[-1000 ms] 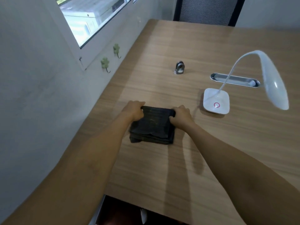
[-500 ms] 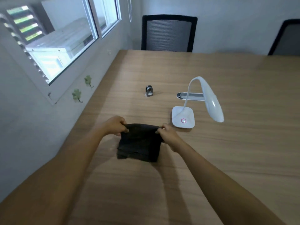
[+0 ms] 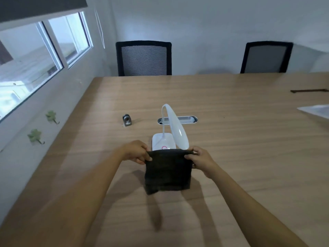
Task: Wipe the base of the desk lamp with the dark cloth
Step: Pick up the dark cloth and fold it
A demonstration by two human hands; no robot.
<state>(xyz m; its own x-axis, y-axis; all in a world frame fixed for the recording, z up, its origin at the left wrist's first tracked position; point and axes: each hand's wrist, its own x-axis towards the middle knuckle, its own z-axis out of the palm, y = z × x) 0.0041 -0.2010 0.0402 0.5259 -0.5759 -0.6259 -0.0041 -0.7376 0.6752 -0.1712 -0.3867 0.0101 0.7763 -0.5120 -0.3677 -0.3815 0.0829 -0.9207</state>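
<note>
Your left hand (image 3: 136, 152) and right hand (image 3: 201, 160) each pinch a top corner of the dark cloth (image 3: 167, 172), fingers closed on it, cloth hanging folded above the wood surface (image 3: 240, 157). Desk lamp (image 3: 175, 129) sits just behind the cloth, w/ its white base (image 3: 161, 142) partly hidden by the cloth's top edge. Small metal obj (image 3: 127, 120) is further back-left, apart from lamp.
</note>
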